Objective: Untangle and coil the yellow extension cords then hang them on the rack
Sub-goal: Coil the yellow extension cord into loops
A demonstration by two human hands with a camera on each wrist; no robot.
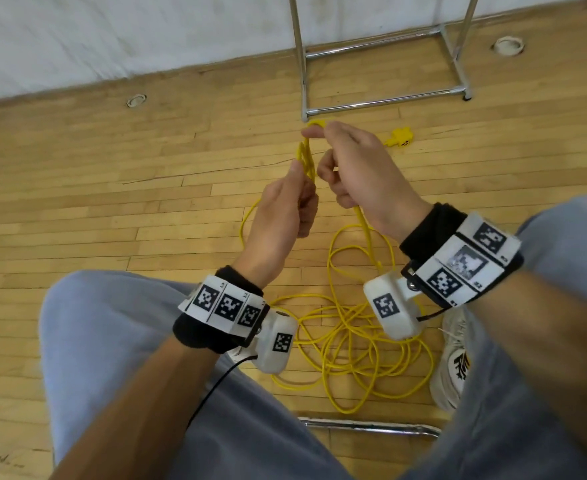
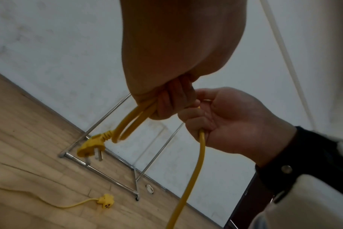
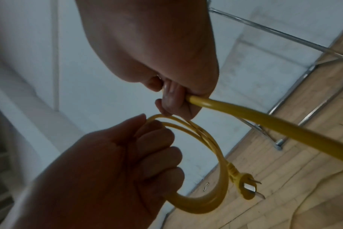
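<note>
Both hands grip the yellow cord [image 1: 307, 157]: left hand [image 1: 281, 209] fisted on small coil, plug [image 2: 92, 146] dangling toward 7 o'clock; right hand [image 1: 361, 174] clamps strand running down to floor tangle [image 1: 354, 341].

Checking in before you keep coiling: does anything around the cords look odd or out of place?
Nothing damaged. Most yellow cord lies in a loose tangle on the floor between the feet; a socket end lies apart by the rack.

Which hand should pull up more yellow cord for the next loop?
Probably the right hand: the loose yellow cord already runs through its grip down to the floor pile, while the left hand holds the finished loops.
</note>
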